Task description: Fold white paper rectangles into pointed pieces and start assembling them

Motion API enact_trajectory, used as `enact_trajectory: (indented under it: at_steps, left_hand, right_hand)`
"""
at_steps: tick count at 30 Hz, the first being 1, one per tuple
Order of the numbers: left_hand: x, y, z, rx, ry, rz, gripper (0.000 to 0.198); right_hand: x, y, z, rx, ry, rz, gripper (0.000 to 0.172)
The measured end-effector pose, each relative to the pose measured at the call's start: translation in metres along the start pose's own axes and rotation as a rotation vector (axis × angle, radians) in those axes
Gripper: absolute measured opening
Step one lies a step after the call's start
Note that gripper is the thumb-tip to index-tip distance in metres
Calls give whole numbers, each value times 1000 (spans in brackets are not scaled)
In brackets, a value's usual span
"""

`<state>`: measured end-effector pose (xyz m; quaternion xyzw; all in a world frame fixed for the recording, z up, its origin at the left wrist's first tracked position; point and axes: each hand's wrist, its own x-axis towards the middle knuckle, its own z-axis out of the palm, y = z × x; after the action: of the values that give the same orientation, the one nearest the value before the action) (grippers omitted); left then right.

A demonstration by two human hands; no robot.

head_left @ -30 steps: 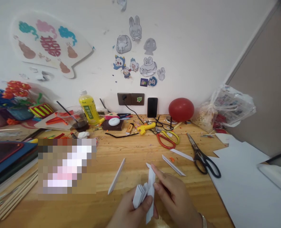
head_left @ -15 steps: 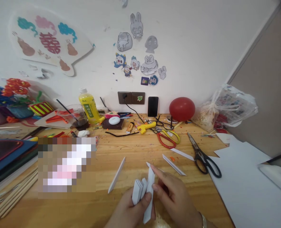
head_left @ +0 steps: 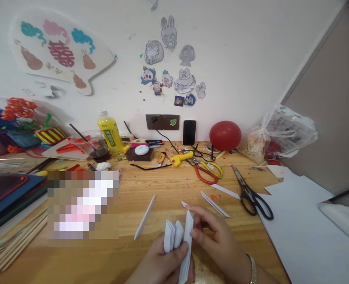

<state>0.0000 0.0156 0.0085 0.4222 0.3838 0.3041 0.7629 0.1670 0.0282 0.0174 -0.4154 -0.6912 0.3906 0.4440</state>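
My left hand is closed around several folded white paper pieces. Among them are a short zigzag-folded bundle and a longer layered paper strip that stands up at a slant. At the upper end of that longer strip is my right hand, its index finger at the tip and its thumb against the side edge. A small white paper point pokes out beside the index fingertip; the rest of it is hidden. Two folded paper strips lie on the table, one left of my hands and one beyond the right hand.
Black-handled scissors lie at right by large white paper sheets. Farther back are red-and-yellow-handled scissors, a yellow glue gun, a phone, a red balloon and a yellow drink bottle. Wooden sticks lie at left.
My left hand and the paper strip have dropped slightly. The right index finger has bent a little at the strip's top, and more of the right wrist's bracelet shows.
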Motion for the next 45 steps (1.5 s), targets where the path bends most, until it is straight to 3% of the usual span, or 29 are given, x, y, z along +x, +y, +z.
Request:
enact_trajectory:
  at_steps: [5, 10, 13, 18, 29, 37, 45]
  left_hand:
    - [0, 3, 0, -36, -6, -14, 47]
    - [-3, 12, 2, -108, 173, -10, 43]
    - [-3, 14, 4, -111, 197, 8, 42]
    - [-3, 13, 6, -127, 173, -14, 44]
    - [-5, 12, 6, -155, 90, -31, 48]
    - [1, 8, 4, -71, 64, -1, 52]
    - [-1, 8, 4, -64, 22, -56, 48]
  right_hand:
    - [-1, 1, -1, -71, -43, 3, 52]
    - [-5, -1, -2, -193, -205, -39, 106]
    - [-6, -4, -1, -296, -340, -10, 120]
    - [-2, -7, 5, -439, -344, -15, 123]
    - [-3, -2, 2, -493, -283, -141, 117]
    - [-1, -3, 3, -498, -366, -147, 112]
    - [4, -5, 3, -476, -323, -152, 120]
